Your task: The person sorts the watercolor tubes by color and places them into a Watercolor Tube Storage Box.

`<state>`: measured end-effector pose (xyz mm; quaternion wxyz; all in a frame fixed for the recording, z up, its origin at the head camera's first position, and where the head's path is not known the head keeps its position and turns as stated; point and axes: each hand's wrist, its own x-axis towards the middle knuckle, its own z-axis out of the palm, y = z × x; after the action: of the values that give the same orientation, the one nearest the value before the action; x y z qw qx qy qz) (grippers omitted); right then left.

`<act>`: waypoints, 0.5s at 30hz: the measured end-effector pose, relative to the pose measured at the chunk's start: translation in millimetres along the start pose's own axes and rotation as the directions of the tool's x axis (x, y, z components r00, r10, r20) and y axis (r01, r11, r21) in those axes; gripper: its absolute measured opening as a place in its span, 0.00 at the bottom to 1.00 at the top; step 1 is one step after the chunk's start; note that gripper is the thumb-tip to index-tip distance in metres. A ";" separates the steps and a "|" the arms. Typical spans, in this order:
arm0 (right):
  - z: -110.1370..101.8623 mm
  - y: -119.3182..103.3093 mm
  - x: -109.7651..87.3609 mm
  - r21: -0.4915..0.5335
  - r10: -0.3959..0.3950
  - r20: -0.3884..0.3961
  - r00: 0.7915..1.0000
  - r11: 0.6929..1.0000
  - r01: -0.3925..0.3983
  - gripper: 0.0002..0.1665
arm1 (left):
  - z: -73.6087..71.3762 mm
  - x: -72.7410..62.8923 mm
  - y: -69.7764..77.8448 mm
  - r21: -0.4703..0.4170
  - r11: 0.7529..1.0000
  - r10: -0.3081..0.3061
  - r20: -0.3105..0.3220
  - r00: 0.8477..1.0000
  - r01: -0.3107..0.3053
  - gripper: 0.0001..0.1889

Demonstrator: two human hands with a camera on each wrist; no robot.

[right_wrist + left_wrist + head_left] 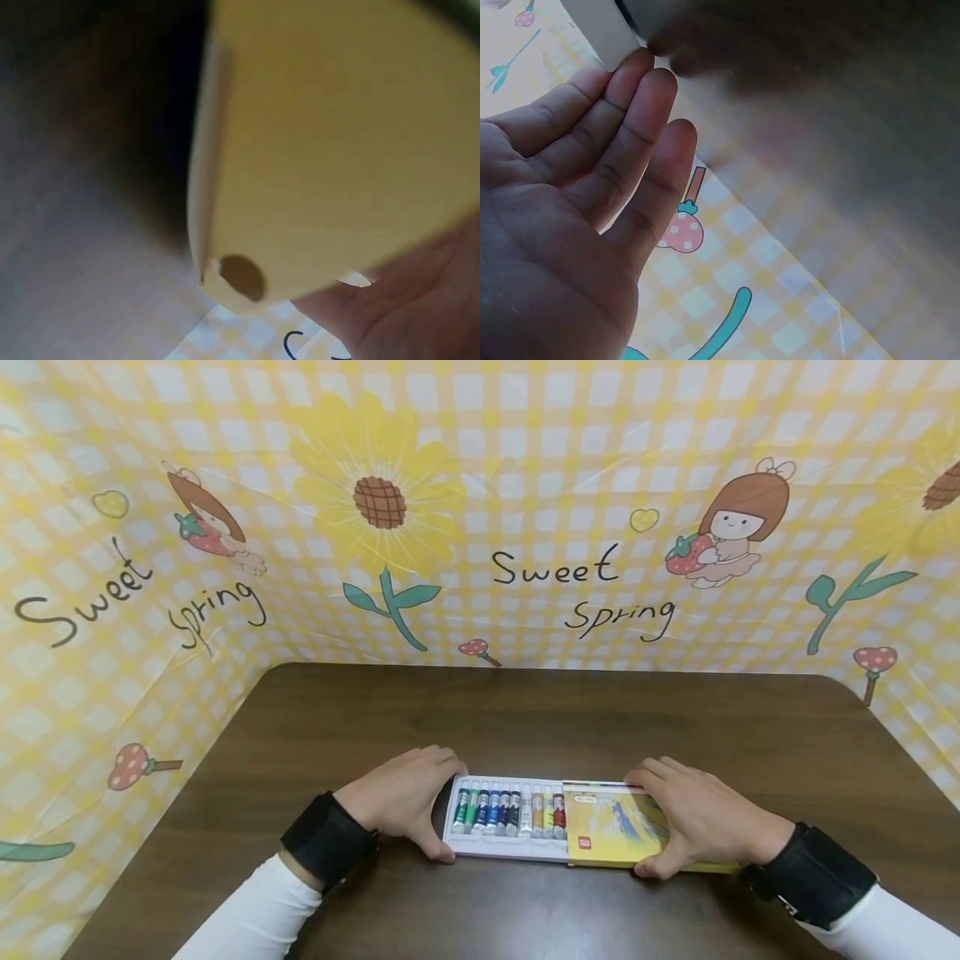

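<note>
A white tray (510, 848) sticks out leftward from a yellow cardboard paint box (611, 843) on the table. Small paint tubes (492, 812), several of them green, blue, white, yellow and red, lie side by side in it. My left hand (405, 793) holds the tray's left end, thumb at the near corner and fingers at the far one. The left wrist view shows those fingertips against the white tray edge (604, 34). My right hand (701, 818) grips the box across its width. The right wrist view shows the box's yellow end (337, 150), with a round hole near one corner.
The dark brown wooden table (450, 710) stretches behind and in front of the box. A yellow checked cloth (540, 460) with flowers and lettering rises along its back and sides. Both wrists wear black bands (330, 839) over white sleeves.
</note>
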<state>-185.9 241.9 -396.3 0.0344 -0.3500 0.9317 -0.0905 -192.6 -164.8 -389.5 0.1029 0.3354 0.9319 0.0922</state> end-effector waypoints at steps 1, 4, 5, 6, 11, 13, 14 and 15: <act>0.7 -0.2 0.3 -0.002 -0.004 -0.007 1.000 1.000 0.004 0.60 | -0.6 0.4 0.4 0.005 1.000 -0.002 0.002 1.000 0.002 0.50; 3.1 -0.9 1.7 -0.009 -0.017 -0.030 0.999 1.000 0.017 0.59 | -1.7 1.8 2.1 0.023 1.000 -0.003 0.008 1.000 0.002 0.51; 4.0 -1.3 2.5 -0.012 -0.022 -0.035 0.999 1.000 0.022 0.59 | -2.0 2.4 3.0 0.026 1.000 -0.002 0.010 1.000 0.002 0.51; 4.8 -2.0 3.2 -0.014 -0.025 -0.038 0.999 1.000 0.024 0.59 | -2.2 3.0 3.8 0.033 0.999 -0.001 0.011 1.000 0.001 0.51; 7.8 -6.2 7.8 -0.025 -0.035 -0.048 0.998 0.999 0.034 0.58 | -2.6 6.1 9.3 0.053 0.999 0.000 0.016 1.000 -0.001 0.51; 8.5 -8.0 9.5 -0.028 -0.040 -0.052 0.998 0.999 0.039 0.58 | -2.2 7.2 11.0 0.068 0.998 0.001 0.014 1.000 -0.002 0.51; 8.6 -8.9 10.2 -0.030 -0.041 -0.051 0.998 0.999 0.040 0.58 | -2.0 7.8 11.8 0.074 0.997 0.001 0.013 1.000 -0.002 0.51; 8.9 -9.6 11.1 -0.032 -0.042 -0.052 0.998 0.999 0.040 0.58 | -1.8 8.3 12.7 0.081 0.997 0.003 0.011 1.000 -0.004 0.51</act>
<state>-186.9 226.2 -403.2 0.0027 -0.3672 0.9261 -0.0861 -191.7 -150.0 -385.9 0.0942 0.3416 0.9337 0.0526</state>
